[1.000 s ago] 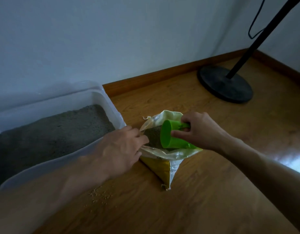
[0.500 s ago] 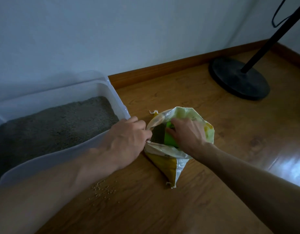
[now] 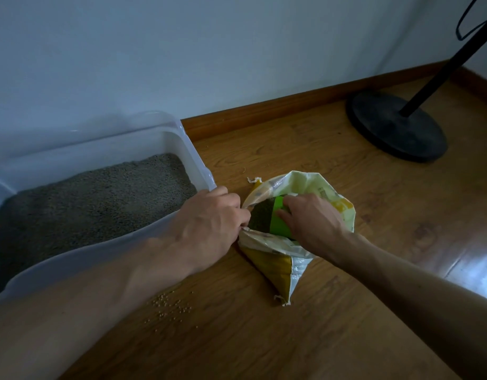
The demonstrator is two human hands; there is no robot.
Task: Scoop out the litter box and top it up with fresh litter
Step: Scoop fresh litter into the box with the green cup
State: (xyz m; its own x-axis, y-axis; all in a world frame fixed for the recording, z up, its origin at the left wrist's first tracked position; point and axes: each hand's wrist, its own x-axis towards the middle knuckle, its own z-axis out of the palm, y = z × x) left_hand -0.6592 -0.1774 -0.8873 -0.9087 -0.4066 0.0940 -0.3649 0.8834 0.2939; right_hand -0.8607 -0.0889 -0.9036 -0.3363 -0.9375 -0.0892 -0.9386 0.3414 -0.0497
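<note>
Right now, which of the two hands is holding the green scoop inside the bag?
The right hand: it grips the green scoop inside the litter bag. The left hand only pinches the bag's edge.

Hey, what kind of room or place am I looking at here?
Most likely a corner of a home: wooden floor with a skirting board, a litter box against the wall, and a black stand base nearby.

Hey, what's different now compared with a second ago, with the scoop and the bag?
The right hand has pushed the green scoop from above the bag's mouth down into the litter bag, where it now sits filled with litter. The left hand still pinches the bag's edge open. The litter box and spilled grains stayed put.
</note>
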